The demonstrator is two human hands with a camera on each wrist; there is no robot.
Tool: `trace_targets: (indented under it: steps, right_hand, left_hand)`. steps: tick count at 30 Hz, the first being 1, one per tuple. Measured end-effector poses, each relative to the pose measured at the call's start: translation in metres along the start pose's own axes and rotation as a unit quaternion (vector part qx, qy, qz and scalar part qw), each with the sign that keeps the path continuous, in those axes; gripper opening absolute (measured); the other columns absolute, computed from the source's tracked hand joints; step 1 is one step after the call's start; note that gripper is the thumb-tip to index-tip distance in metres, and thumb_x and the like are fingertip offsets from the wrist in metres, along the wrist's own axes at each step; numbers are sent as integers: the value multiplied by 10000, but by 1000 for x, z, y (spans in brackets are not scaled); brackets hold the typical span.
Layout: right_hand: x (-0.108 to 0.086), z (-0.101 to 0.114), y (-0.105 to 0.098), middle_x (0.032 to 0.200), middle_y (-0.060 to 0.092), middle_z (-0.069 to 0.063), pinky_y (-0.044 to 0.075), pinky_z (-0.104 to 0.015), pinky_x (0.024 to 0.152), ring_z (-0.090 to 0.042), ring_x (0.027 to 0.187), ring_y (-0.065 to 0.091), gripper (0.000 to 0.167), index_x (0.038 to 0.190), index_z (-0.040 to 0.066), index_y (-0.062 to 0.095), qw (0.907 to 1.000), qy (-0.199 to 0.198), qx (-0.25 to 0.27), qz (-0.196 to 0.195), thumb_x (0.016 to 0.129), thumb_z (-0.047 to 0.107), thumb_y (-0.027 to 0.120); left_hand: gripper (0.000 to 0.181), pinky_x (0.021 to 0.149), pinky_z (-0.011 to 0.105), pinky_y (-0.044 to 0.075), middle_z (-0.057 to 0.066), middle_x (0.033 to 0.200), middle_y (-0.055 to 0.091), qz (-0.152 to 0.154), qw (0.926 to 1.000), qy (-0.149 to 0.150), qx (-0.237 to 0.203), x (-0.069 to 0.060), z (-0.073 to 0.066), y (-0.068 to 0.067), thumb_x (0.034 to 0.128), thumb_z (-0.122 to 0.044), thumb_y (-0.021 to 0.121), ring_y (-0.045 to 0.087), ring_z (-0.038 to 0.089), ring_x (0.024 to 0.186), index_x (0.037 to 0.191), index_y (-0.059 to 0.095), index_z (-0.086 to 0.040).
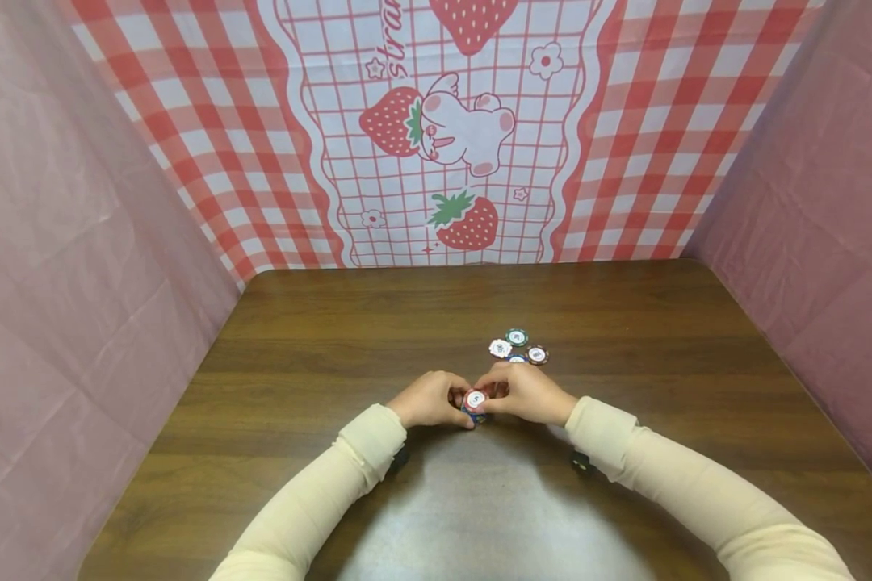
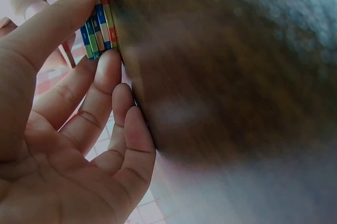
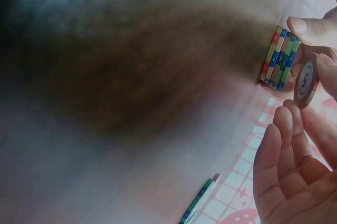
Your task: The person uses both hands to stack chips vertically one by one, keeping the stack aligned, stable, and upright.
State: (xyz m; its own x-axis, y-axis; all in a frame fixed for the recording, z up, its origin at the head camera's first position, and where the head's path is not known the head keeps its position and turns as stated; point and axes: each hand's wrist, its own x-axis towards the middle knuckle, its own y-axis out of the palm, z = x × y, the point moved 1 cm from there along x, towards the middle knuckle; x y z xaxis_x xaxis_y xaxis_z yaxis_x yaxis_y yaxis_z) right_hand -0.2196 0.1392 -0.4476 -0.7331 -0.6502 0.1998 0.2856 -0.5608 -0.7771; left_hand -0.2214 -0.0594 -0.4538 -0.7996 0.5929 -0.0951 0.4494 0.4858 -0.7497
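A short stack of several coloured chips (image 2: 100, 30) stands on the table, with the left hand (image 1: 430, 399) gripping its sides between thumb and fingers. In the right wrist view the stack (image 3: 279, 58) shows red, blue and green edges. The right hand (image 1: 526, 394) pinches one red chip (image 3: 306, 80) between thumb and fingers, tilted and apart from the stack in that view. From the head view this red chip (image 1: 475, 399) is over the stack, its white centre facing up.
Beyond the right hand lie a white chip (image 1: 500, 349), a green-edged chip (image 1: 517, 337), a dark-edged chip (image 1: 537, 355) and a blue-edged chip (image 1: 516, 358) partly hidden by that hand. A patterned cloth (image 1: 465, 145) hangs behind the wooden table (image 1: 320, 323).
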Motion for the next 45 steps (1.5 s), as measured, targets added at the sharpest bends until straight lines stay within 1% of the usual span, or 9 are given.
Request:
trace_targets:
  steps: [4,9,14,18,21,27,31,37,45]
  right_hand:
    - [1,-1,1,818,649,72,485,-191,668,-46,734,581,212,980,168,755,9999,31,-131,48,809,286,794]
    - [2,-1,3,821,647,72,477,-186,673,-55,743,590,193,975,189,754,9994,-90,-329,55,806,273,793]
    - [2,1,4,815,647,71,456,-172,642,-43,714,582,205,965,185,755,9980,-235,-582,-2,787,276,803]
    - [2,1,4,806,643,71,440,-168,612,-28,686,565,222,961,171,755,9973,-295,-675,-28,774,278,810]
    - [3,3,3,808,642,68,435,-168,607,-37,680,563,232,964,170,755,9974,-243,-680,5,771,285,812]
    - [4,6,2,830,646,64,434,-175,613,-67,694,580,257,977,156,750,9977,-19,-664,163,774,301,812]
    - [4,9,2,823,638,68,424,-174,609,-64,691,574,256,970,158,747,9971,93,-728,222,770,305,814]
    - [5,10,2,812,628,74,416,-172,605,-45,687,557,254,957,161,743,9959,150,-850,257,766,312,815]
    - [5,11,2,823,639,63,422,-175,617,-48,696,551,257,959,147,741,9953,179,-896,308,772,307,813]
  left_hand:
    - [297,626,202,415,-72,732,598,-19,10000,34,-20,0,0,0,700,-225,880,510,48,683,935,716,-148]
    - [285,622,202,408,-86,726,592,-29,10000,46,-23,-1,0,0,702,-224,878,507,47,680,925,715,-156]
    - [289,615,199,409,-90,719,592,-36,10000,43,-6,-1,0,0,701,-226,878,511,41,672,928,714,-155]
    - [290,614,197,413,-91,719,594,-35,10000,44,10,-1,0,0,702,-229,877,514,34,669,929,713,-151]
    - [297,614,197,415,-89,721,597,-36,10000,42,0,0,0,0,705,-228,877,516,35,671,939,714,-145]
    - [306,616,198,419,-84,724,602,-43,10000,65,-12,0,0,0,706,-225,877,520,36,673,950,715,-136]
    - [302,614,197,418,-84,721,601,-46,10000,74,-11,0,1,0,705,-224,877,520,36,669,941,711,-135]
    - [296,616,198,419,-84,717,602,-52,10000,57,-28,-1,0,0,703,-223,879,521,37,667,928,709,-135]
    - [309,628,197,420,-79,725,609,-28,10000,12,-39,-1,0,0,705,-221,877,522,34,676,948,710,-128]
